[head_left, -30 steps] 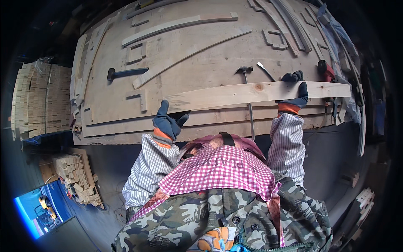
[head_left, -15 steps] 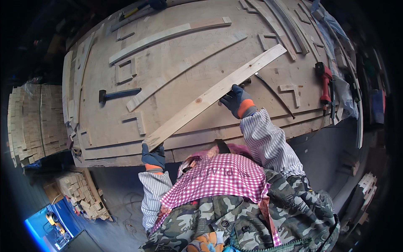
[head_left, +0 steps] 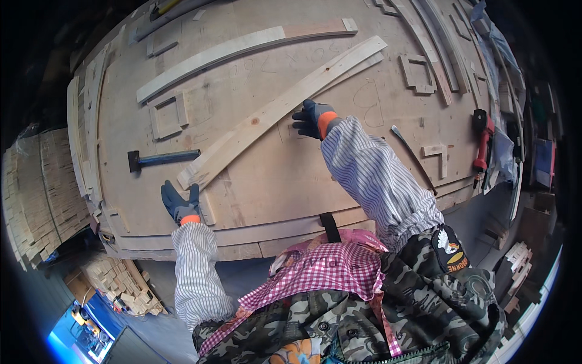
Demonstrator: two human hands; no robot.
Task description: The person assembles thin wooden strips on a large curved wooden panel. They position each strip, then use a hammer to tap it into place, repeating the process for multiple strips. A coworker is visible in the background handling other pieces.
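A long pale wooden board (head_left: 255, 121) lies diagonally on the plywood-topped workbench (head_left: 273, 188). Under it is a second wooden board (head_left: 354, 71), mostly covered, its edge showing at the upper right. My left hand (head_left: 180, 204), in a dark glove with an orange cuff, is just off the board's near left end, fingers spread and holding nothing. Beside the board's near edge, past its middle, is my right hand (head_left: 314, 119), gloved alike. Its fingers are apart; whether a fingertip still touches the wood I cannot tell.
A hammer (head_left: 163, 159) lies left of the boards. Around them are a square wooden frame (head_left: 168, 116), a jointed strip (head_left: 212, 57), a metal bar (head_left: 414, 159), an L-shaped piece (head_left: 435, 159) and a red power tool (head_left: 483, 145). Stacked wood (head_left: 41, 188) stands off the bench's left side.
The board in my hands has moved away from me and to the left, down onto the other board. Both hands have let go, and their fingers have opened.
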